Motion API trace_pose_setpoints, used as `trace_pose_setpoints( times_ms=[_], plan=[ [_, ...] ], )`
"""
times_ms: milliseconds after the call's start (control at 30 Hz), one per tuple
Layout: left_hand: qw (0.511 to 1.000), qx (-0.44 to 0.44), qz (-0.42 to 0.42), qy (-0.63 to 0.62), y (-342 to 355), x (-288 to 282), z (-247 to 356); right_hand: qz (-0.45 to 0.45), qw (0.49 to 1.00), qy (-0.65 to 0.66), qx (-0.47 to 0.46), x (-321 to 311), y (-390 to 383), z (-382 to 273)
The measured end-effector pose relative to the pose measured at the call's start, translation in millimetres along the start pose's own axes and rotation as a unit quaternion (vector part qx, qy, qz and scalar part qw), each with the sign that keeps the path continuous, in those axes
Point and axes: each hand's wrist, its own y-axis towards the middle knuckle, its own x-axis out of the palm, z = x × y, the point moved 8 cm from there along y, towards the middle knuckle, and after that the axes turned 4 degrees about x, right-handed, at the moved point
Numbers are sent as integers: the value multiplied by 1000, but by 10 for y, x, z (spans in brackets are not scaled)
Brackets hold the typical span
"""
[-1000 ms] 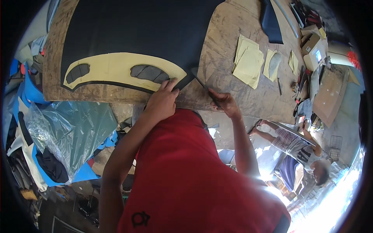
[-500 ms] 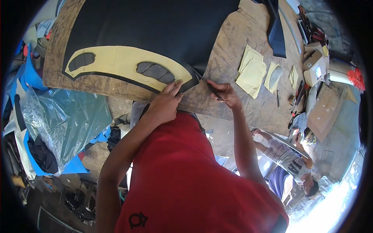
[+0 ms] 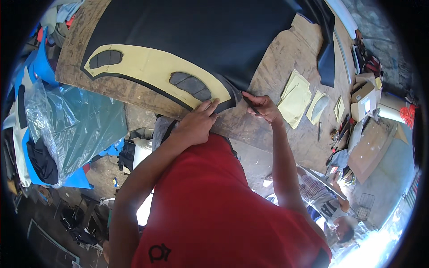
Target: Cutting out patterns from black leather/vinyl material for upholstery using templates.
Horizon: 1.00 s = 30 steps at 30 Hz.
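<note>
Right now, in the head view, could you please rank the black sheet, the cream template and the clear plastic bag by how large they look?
1. Black sheet, the largest.
2. Plastic bag and cream template look about alike; the fisheye bend and the bag sitting lower than the table leave their order unsure.

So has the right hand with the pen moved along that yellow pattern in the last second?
Yes. The right hand has shifted from beside the left hand out past the yellow pattern's right tip.

Bare desk [image 3: 272, 76] open centre-right between black sheet [image 3: 201, 31] and yellow paper pieces [image 3: 295, 96]; tool clutter [image 3: 342, 134] crowds right edge.
</note>
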Motion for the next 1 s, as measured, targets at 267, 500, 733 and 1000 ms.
trace_pose_setpoints(
  times_ms=[267,500,733,1000],
  plan=[
    [1000,3,-2,-11,-25,-14,-26,-55,998,43,4,145,272,-203],
    [1000,9,-3,-18,-47,6,-32,-64,998,-14,17,148,393,-321],
    [999,10,-15,-33,-45,15,-37,-51,997,-38,39,198,505,-365],
    [999,12,-29,-23,-39,-28,-33,-63,997,-42,31,423,704,-560]
  ],
)
